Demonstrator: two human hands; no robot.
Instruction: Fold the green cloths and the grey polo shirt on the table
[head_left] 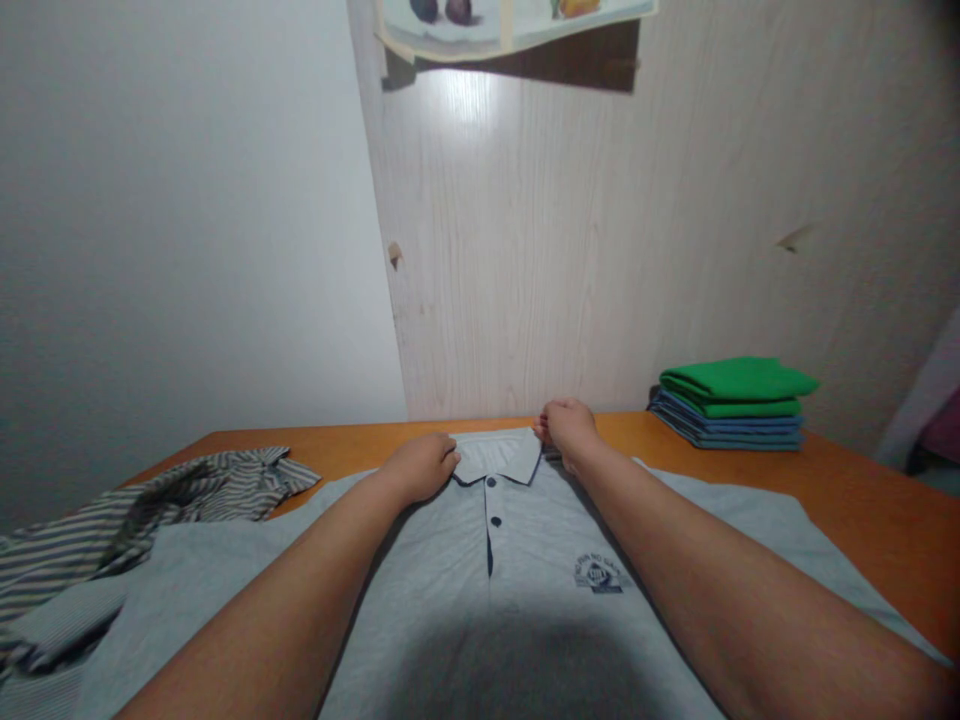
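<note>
Both arms (292,590) stretch forward over the gray shirt (442,560). The left hand (424,468) and right hand (568,430) pinch opposite ends of its collar (495,455).

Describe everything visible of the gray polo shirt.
The gray polo shirt lies front up, spread on the orange table, dark-edged collar farthest away. It looks knitted, with two dark buttons and a dark chest print. The left hand and right hand hold opposite collar sides; its lower end runs out of view.

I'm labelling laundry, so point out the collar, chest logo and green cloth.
Collar (495,457): head view, on its middle.
Chest logo (598,573): head view, on its emblem.
Green cloth (739,379): head view, on its upper layer.
</note>
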